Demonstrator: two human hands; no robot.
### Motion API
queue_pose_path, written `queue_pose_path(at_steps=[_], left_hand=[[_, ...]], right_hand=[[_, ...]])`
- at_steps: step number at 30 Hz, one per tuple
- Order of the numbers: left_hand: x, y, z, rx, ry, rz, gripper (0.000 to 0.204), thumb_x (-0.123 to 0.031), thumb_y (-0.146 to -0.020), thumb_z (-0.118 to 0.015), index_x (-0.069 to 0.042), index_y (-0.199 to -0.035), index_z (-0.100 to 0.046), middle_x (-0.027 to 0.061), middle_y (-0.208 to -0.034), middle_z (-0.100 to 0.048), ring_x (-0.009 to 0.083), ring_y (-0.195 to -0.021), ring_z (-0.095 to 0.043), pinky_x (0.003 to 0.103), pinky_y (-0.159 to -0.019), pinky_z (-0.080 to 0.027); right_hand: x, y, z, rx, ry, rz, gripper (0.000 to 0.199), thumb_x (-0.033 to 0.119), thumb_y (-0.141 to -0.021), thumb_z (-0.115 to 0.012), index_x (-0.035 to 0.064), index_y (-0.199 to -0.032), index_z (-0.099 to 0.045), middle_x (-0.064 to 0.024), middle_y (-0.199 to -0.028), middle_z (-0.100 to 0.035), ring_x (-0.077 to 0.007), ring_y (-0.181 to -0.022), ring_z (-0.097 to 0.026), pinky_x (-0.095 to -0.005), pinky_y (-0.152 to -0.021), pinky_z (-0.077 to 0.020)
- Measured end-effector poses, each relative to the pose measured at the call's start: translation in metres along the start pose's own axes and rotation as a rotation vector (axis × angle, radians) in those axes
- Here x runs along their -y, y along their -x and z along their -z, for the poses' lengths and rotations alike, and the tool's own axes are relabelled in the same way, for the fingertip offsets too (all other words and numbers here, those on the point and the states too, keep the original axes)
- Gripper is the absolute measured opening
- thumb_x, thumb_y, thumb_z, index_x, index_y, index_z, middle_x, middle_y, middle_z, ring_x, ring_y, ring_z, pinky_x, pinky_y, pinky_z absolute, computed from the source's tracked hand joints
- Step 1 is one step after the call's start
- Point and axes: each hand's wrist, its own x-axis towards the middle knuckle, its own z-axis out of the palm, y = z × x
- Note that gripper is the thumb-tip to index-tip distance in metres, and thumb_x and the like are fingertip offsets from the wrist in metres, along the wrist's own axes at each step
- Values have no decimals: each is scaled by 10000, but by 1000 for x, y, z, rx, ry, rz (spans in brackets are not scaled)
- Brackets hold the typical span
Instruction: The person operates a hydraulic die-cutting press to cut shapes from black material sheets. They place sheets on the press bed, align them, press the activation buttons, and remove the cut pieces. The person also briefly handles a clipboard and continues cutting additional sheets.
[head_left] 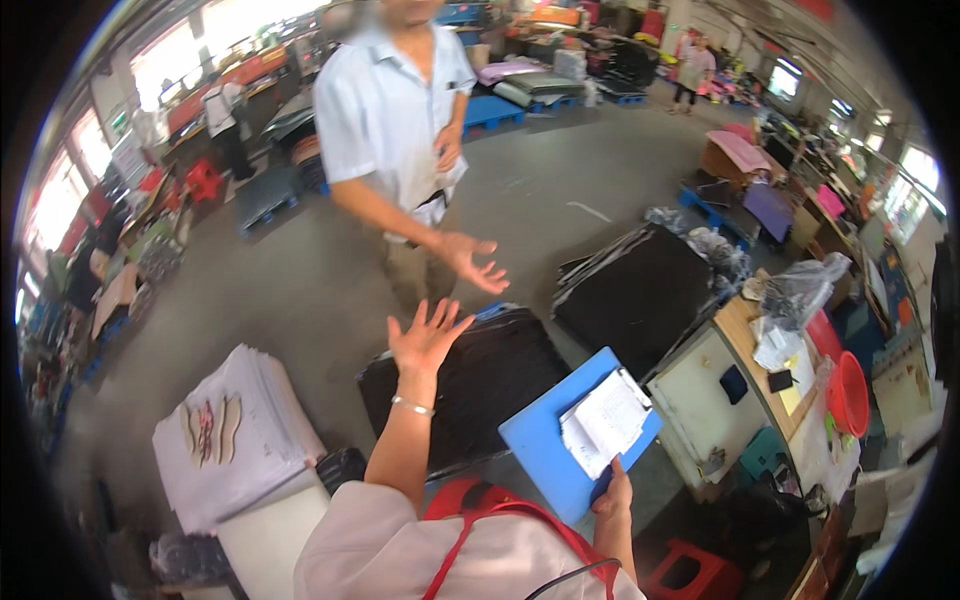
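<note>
My left hand (425, 340) is raised in front of me, empty, its fingers spread and a light bracelet round the wrist. At the right, my right hand (613, 490) grips the lower edge of a flat blue clipboard (545, 435). White papers with handwriting (607, 415) lie on the clipboard, their edges uneven. A dark thing shows by the right fingers; I cannot make out what it is. Facing me stands a person in a light blue shirt (395, 110), whose open hand (470, 262) reaches out just beyond my left hand without visibly touching it.
Black sheet stacks (640, 290) stand ahead and to the right. A white sheet stack (240, 430) with several thin curved pieces is at left. On the right, a wooden table (755, 350) adjoins a red basin (848, 393); a red stool (692, 572) stands below.
</note>
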Motion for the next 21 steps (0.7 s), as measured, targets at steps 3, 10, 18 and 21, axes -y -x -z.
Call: queue_pose_path(at_steps=[3, 10, 18, 21], left_hand=[[8, 1, 28, -35, -220, 145, 732, -589, -911, -449, -128, -1451, -270, 174, -1439, -321, 339, -1346, -312, 615, -1091, -224], [52, 49, 89, 47, -1310, 617, 392, -266, -975, -519, -10, -1272, -532, 105, -1166, -626, 194, -1002, -625, 344, -890, -497], [12, 34, 71, 72, -1066, 406, 270, -127, -879, -633, 12, -1110, -623, 85, -933, -681, 195, -805, -673, 330, -743, -546], [7, 22, 80, 17, -1148, 234, 292, -152, -877, -648, 2, -1123, -618, 57, -939, -676, 182, -811, -660, 310, -746, -528]], right_hand=[[4, 11, -19, -141, 140, 140, 430, 240, -928, -595, -93, -1196, -547, -169, -1174, -609, -290, -1026, -596, -403, -903, -474], [33, 20, -95, -25, 420, 170, 386, 171, -919, -610, -120, -1161, -537, -184, -1130, -626, -250, -1003, -618, -374, -852, -497], [36, 1, -121, 295, 438, 262, 412, 300, -951, -564, 73, -1289, -504, -71, -1024, -628, -159, -861, -598, -315, -740, -494], [24, -7, -81, 329, 302, 154, 326, 288, -942, -569, 85, -1196, -544, -131, -1022, -650, -231, -823, -638, -346, -696, -518]])
